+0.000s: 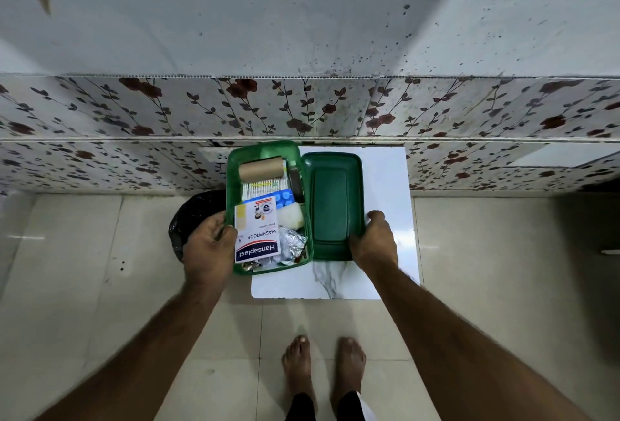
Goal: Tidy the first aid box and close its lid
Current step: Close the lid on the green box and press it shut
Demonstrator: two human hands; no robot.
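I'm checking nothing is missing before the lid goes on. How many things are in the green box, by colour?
Brown: 2, bandage roll, dark bottle
White: 3, plaster pack, swab pack, pad
Blue: 1, blister pack
Silver: 1, foil
Total: 7

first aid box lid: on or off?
Off. The dark green lid lies beside the open box on the white board, contents exposed.

Black bag [188, 216] partly hidden behind left hand [209, 246] and green box [231, 192], small items at box's near end too small to identify
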